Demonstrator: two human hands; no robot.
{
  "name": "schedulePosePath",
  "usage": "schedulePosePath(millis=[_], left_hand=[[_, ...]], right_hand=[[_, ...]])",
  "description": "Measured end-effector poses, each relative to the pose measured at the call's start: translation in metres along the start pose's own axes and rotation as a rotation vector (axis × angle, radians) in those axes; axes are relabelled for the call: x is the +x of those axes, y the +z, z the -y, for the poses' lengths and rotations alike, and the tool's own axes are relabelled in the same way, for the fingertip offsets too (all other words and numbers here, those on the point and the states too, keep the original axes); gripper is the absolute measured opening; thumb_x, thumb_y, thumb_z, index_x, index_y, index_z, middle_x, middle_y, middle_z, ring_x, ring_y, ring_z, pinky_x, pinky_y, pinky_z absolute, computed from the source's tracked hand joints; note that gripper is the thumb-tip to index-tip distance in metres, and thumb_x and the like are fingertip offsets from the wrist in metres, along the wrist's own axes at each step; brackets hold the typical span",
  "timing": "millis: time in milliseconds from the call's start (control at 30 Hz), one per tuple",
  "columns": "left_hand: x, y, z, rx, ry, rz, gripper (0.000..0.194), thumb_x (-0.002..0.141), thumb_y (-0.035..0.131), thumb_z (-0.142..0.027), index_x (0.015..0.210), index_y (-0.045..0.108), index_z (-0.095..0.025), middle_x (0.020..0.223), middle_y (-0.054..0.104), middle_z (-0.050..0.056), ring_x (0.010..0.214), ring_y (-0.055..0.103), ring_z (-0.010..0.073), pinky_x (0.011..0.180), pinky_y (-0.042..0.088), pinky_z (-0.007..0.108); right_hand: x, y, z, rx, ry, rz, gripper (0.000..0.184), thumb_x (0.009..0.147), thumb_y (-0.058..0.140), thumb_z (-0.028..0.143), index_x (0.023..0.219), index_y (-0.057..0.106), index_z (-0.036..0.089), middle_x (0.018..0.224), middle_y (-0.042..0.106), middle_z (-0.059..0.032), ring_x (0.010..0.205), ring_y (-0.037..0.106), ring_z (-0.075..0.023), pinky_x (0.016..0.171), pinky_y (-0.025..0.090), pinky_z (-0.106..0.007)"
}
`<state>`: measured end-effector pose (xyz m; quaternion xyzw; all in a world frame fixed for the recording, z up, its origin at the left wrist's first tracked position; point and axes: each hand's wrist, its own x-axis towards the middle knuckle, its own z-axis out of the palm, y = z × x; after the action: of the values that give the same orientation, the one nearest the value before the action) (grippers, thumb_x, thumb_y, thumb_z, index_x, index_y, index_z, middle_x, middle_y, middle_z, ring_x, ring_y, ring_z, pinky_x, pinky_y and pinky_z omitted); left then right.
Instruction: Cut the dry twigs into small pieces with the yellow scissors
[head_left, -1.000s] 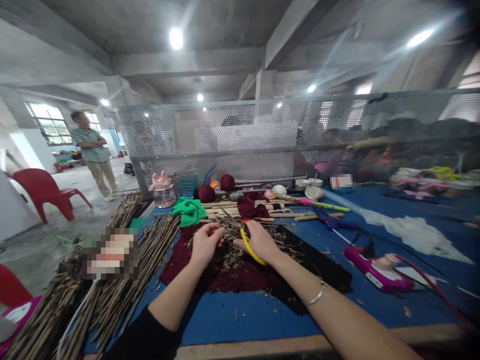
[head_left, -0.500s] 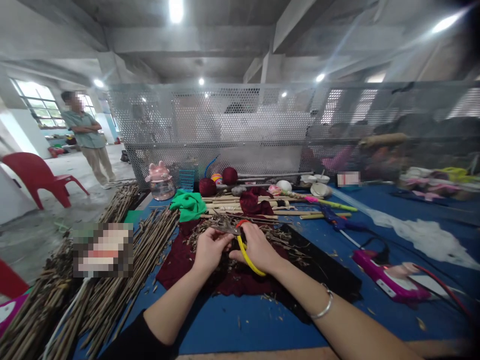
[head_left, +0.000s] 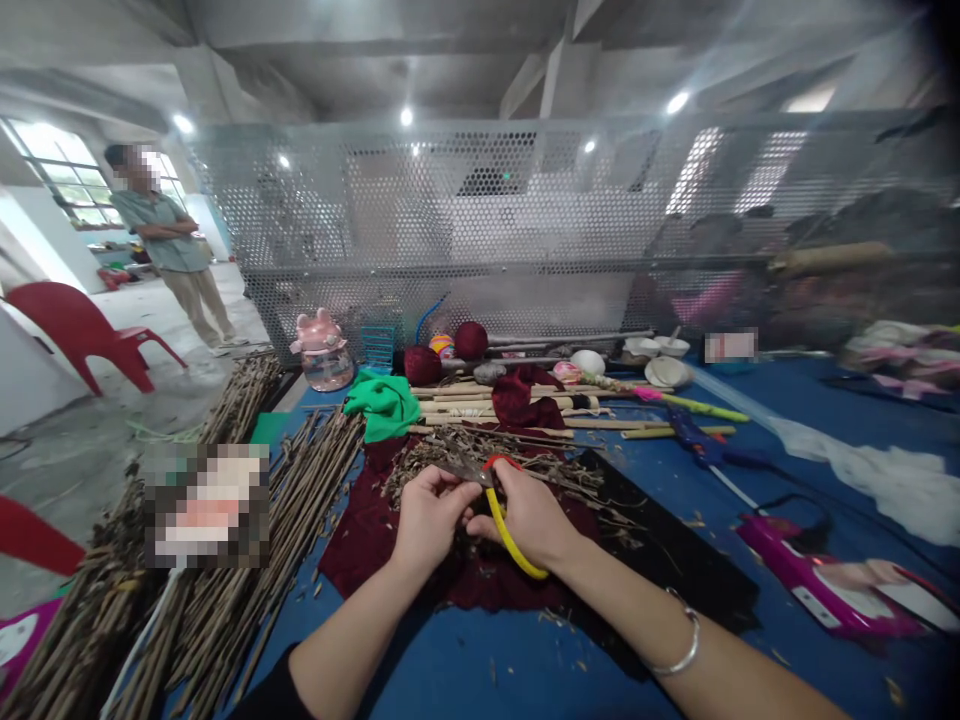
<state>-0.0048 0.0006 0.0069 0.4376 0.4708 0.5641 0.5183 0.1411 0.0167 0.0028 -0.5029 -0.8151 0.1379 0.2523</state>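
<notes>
My right hand (head_left: 536,520) grips scissors (head_left: 517,550) with yellow and red handles, their blades pointing left toward my other hand. Close beside the blades, my left hand (head_left: 431,515) has its thumb and fingertips pinched together; whatever it holds is too small or hidden to make out. Both hands are above a dark red cloth (head_left: 360,540) strewn with dry plant bits. Just beyond them lies a heap of dry twigs (head_left: 427,450). A black cloth (head_left: 690,560) stretches out to the right.
Long bundled stems (head_left: 262,560) lie at left. Behind the heap are a green cloth (head_left: 386,405), a pink-lidded jar (head_left: 326,355) and dark red yarn balls (head_left: 471,341). On the right are a blue glue gun (head_left: 701,440) and a magenta power strip (head_left: 817,585). A person (head_left: 169,240) stands beyond.
The view has tilted down and shifted slightly. My hands stay close together at the scissors, with the left fingertips still pinched beside the blades.
</notes>
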Motion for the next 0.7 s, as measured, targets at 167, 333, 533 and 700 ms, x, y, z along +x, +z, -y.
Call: schedulePosePath(millis=[167,333,533,700], left_hand=[[0.003,-0.0013,-0.0007,0.031,-0.027,-0.004,0.019,0.059,0.068,-0.025,0.065,0.055,-0.013,0.054,0.056,-0.004,0.039,0.047,0.0052,0.039,0.038,0.017],[0.0054,-0.0027,0.0014,0.063,-0.038,0.003,0.019,0.059,0.068,-0.023,0.063,0.052,-0.014,0.05,0.053,-0.005,0.039,0.047,0.0055,0.04,0.038,0.016],[0.0059,-0.0055,0.0037,0.079,-0.058,0.013,0.021,0.059,0.068,-0.026,0.063,0.051,-0.014,0.049,0.052,-0.005,0.039,0.046,0.0058,0.039,0.037,0.017],[0.0049,-0.0065,-0.002,0.076,-0.086,0.038,0.02,0.059,0.068,-0.025,0.064,0.053,-0.013,0.049,0.052,-0.004,0.038,0.044,0.0054,0.038,0.035,0.017]], right_hand=[[0.0002,-0.0054,0.0017,-0.039,0.096,0.086,0.046,0.058,0.065,0.055,0.076,0.041,0.02,0.068,0.054,0.0004,0.056,0.048,-0.0131,0.052,0.027,-0.022],[-0.0006,-0.0068,0.0009,-0.048,0.136,0.138,0.043,0.061,0.063,0.055,0.072,0.041,0.02,0.065,0.054,0.0005,0.054,0.046,-0.0124,0.05,0.024,-0.022],[-0.0023,-0.0066,0.0027,-0.056,0.176,0.15,0.041,0.063,0.061,0.055,0.071,0.042,0.02,0.065,0.054,0.0003,0.056,0.048,-0.0134,0.051,0.025,-0.023],[0.0014,-0.0052,0.0037,-0.043,0.085,0.113,0.047,0.059,0.064,0.057,0.079,0.043,0.02,0.074,0.055,-0.0022,0.066,0.052,-0.0175,0.056,0.031,-0.025]])
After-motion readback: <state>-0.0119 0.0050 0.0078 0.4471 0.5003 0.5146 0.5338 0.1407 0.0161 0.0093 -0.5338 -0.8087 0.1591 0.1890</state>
